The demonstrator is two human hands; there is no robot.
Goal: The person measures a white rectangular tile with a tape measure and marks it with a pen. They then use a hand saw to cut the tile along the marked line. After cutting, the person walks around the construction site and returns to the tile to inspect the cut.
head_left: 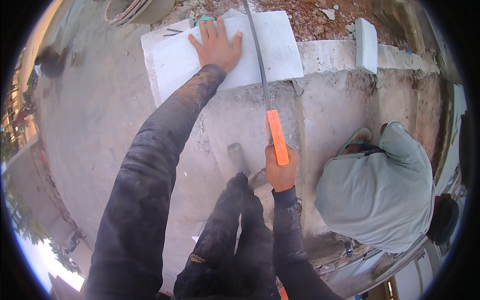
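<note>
- Dark trouser leg point(230, 240): nearest the lens, rising from the lower edge between the two forearms; dusty, with a small light mark near the knee.
- Right hand point(281, 172): fist wrapped tight around the lower end of the orange handle; dark sleeve runs down to the lower edge.
- Saw point(263, 80): orange handle point(277, 137) below, long grey blade running up and across the white block near that block's right-hand part.
- White block point(225, 50): flat, pale slab lying on top of the wall, projecting past the wall's near face.
- Left hand point(216, 46): palm down, fingers spread flat on the block, left of the blade; stained dark sleeve stretches back to the lower left.
- Wall point(325, 100): rough grey concrete, stained, topped by pale blocks.
- Small white block point(366, 44): standing on the wall top, well right of the blade.
- Second person point(380, 190): crouched at right in a pale hooded garment, sandal point(357, 137) just showing.
- Basin point(137, 10): at top left on the concrete ground.
</note>
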